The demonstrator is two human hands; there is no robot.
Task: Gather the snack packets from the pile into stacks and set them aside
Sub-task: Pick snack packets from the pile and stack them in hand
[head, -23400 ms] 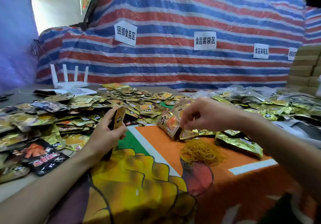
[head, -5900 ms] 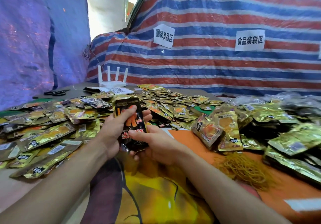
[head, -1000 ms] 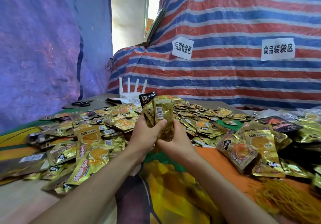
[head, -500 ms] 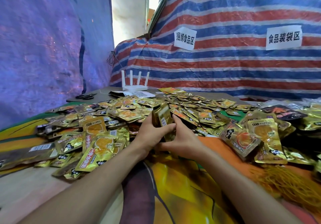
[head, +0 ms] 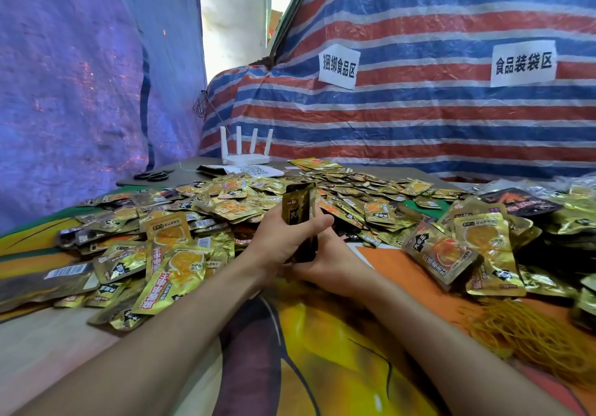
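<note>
stack [head: 298, 210] squared tighter than 1 s ago | left hand [head: 283, 238] grips it | right hand [head: 333, 262] beneath, fingers hidden, grip unclear

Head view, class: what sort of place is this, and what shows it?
Likely a makeshift food-packing station: heaped snack packets, a rubber band pile, paper zone signs on the striped tarp. The left hand and right hand grip a packet stack.

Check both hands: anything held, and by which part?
Both hold one upright stack of snack packets. The left hand wraps around its middle and the right hand holds its lower end. The top end sticks out free.
</note>
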